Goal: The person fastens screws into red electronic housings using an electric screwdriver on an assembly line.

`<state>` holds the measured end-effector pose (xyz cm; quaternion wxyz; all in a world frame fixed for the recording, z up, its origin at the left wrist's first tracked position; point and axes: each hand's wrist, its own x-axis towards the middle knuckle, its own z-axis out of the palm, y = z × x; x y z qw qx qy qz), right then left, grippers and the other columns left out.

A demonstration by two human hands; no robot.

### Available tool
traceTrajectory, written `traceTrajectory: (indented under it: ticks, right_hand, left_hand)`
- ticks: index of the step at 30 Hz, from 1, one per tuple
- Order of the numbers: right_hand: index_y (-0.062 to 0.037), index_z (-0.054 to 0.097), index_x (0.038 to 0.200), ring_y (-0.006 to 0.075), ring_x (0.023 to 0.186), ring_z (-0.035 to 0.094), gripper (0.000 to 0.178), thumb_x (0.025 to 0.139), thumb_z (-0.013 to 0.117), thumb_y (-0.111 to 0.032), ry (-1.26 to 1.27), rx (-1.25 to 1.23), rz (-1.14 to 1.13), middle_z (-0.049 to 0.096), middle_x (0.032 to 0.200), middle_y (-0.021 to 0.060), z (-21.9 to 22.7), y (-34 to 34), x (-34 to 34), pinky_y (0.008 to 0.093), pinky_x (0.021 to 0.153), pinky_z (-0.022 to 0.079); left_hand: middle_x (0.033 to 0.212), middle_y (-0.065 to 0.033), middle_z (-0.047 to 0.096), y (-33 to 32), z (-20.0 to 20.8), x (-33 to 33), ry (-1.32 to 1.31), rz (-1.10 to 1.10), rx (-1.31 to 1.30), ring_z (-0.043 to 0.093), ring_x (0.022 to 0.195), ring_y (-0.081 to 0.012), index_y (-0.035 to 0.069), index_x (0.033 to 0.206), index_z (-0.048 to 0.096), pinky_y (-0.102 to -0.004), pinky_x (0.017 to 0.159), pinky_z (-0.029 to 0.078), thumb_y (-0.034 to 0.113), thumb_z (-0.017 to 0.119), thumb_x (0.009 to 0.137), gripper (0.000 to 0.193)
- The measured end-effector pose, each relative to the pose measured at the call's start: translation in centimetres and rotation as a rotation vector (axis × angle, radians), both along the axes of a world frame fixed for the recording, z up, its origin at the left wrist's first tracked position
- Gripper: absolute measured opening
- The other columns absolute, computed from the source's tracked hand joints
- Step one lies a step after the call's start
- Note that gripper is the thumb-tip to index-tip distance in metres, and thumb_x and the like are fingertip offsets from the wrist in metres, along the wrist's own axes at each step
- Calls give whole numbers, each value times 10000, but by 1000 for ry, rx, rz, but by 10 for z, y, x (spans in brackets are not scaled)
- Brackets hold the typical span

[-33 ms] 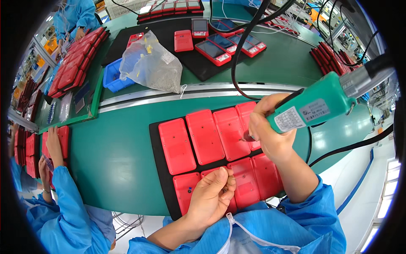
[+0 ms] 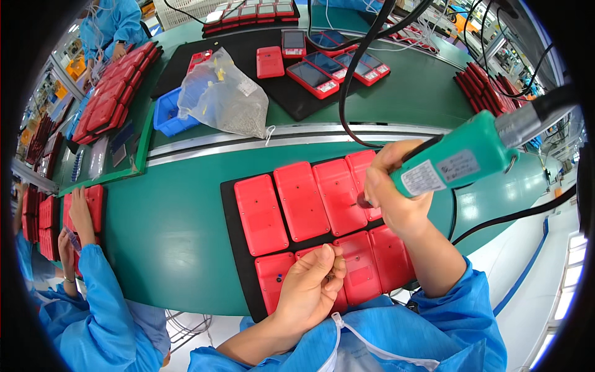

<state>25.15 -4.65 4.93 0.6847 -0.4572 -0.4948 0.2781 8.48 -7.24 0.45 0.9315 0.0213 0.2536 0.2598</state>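
Note:
My right hand [image 2: 400, 192] is wrapped round a green electric screwdriver [image 2: 458, 155], tilted with its tip end toward the red cases. Its dark nose [image 2: 364, 199] is over the edge of a red case [image 2: 338, 197] in the far row; whether the bit touches a screw is hidden. My left hand [image 2: 313, 282] hovers above the near row with thumb and fingers pinched together; what they hold is too small to make out. Two rows of flat red cases lie on a black mat [image 2: 234, 223]. Small dark pieces [image 2: 279, 278] rest on the near left case [image 2: 268, 273].
Beyond a metal rail [image 2: 297, 133] are a blue bin [image 2: 170, 111], a clear bag of small parts [image 2: 238, 105] and red devices with screens [image 2: 313, 77]. Black cables hang at the right. At the left, a co-worker's hands [image 2: 80, 214] handle red cases.
The rear end of the screwdriver has dipped slightly. Both hands stay in nearly the same place.

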Motion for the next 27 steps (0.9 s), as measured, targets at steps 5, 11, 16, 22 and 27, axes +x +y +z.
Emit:
traceTrajectory:
  ticks: [5, 11, 16, 22, 27]
  right_hand:
    - [-9, 406, 1070, 51, 534, 419, 412, 703, 550, 111, -81, 113, 66, 441, 667, 13, -1, -4, 1, 190, 473, 333]
    - [-113, 294, 1193, 94, 463, 415, 583, 712, 575, 59, 214, 287, 66, 442, 664, 44, 33, -23, -5, 232, 414, 383]
    - [-175, 327, 1101, 139, 482, 423, 530, 713, 615, 43, 274, 304, 191, 434, 695, 65, 54, -60, -31, 293, 431, 391]
    - [-157, 350, 1078, 130, 473, 400, 543, 685, 568, 148, 122, 385, 348, 433, 706, 70, 52, -66, -31, 282, 423, 366]
    - [-151, 362, 1066, 117, 434, 380, 542, 677, 543, 182, 85, 389, 385, 422, 586, 15, 55, -69, -32, 257, 405, 337]
  left_hand:
    - [741, -36, 508, 1, 3, 4, 38, 22, -12, 453, 626, -82, 21, 912, 527, -166, 471, 348, 212, 460, 883, 204]
    - [743, -36, 507, -1, 2, 3, 12, 52, -54, 442, 604, -88, 19, 907, 530, -169, 461, 343, 209, 467, 880, 202]
    - [692, -25, 504, 0, 4, 1, -40, 23, -96, 437, 598, -88, 17, 878, 528, -169, 456, 325, 224, 467, 880, 215]
    - [677, -23, 499, -4, 5, -1, -58, -19, -16, 431, 588, -84, 18, 864, 525, -172, 455, 318, 238, 451, 887, 233]
    - [664, -24, 496, -7, 10, -1, -8, -38, -39, 413, 552, -82, 23, 855, 526, -176, 450, 314, 241, 440, 892, 237]
